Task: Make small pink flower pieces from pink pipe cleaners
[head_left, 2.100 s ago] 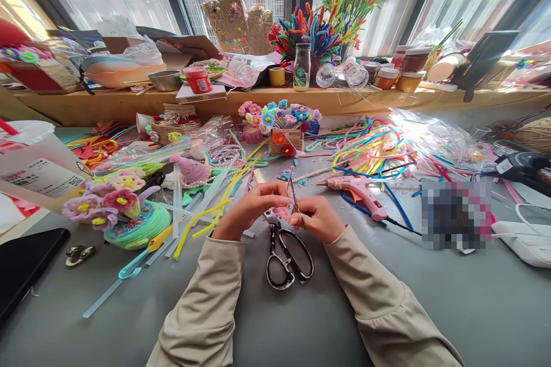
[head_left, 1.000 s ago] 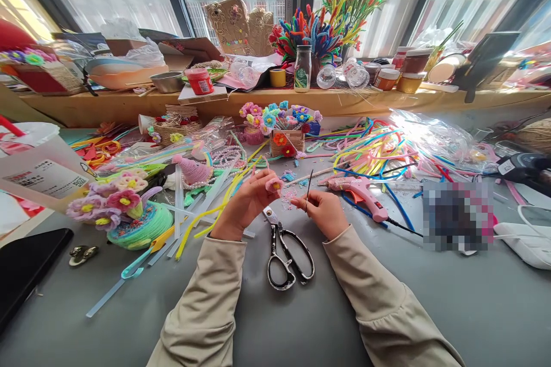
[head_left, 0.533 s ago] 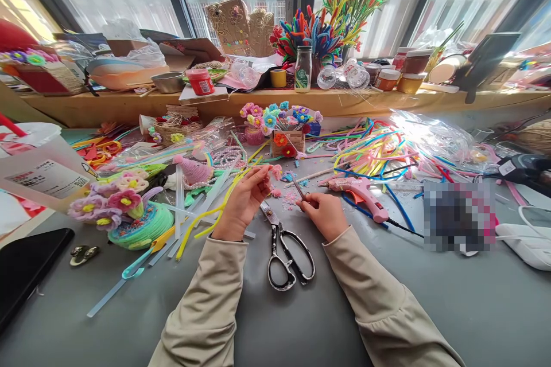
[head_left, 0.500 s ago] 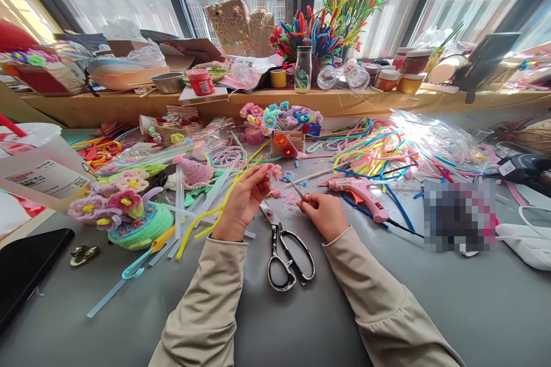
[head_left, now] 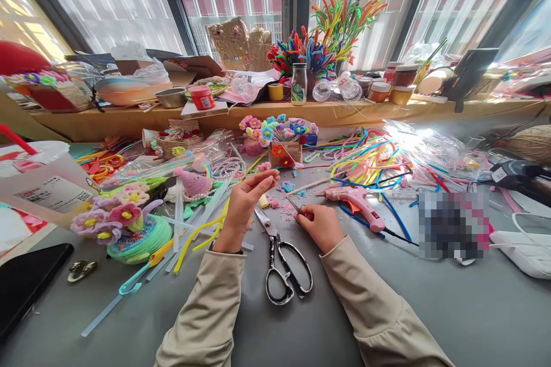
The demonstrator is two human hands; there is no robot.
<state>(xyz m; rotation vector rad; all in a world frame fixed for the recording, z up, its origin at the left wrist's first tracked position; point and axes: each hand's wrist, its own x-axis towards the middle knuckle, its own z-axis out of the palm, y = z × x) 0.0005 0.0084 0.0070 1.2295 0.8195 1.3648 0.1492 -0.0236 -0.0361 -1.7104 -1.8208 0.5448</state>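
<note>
above the scissors [head_left: 282, 261], left hand [head_left: 245, 200] fingers spread loose; right hand [head_left: 321, 225] fingers pinch small snips [head_left: 289, 202].

Daylight pours in through the windows [head_left: 232, 0] straight ahead, bright and washed out. It glares hard off the plastic wrap [head_left: 426, 137] to the right. The grey table [head_left: 430, 309] is evenly lit with soft shadows. Edges bow outward; one patch is pixelated.

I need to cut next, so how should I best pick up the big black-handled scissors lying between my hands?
Probably by the black handle loops, reaching down from the near side. The scissors lie flat on the grey table, handles toward you and closed blades pointing away, between the left hand and right hand.
</note>
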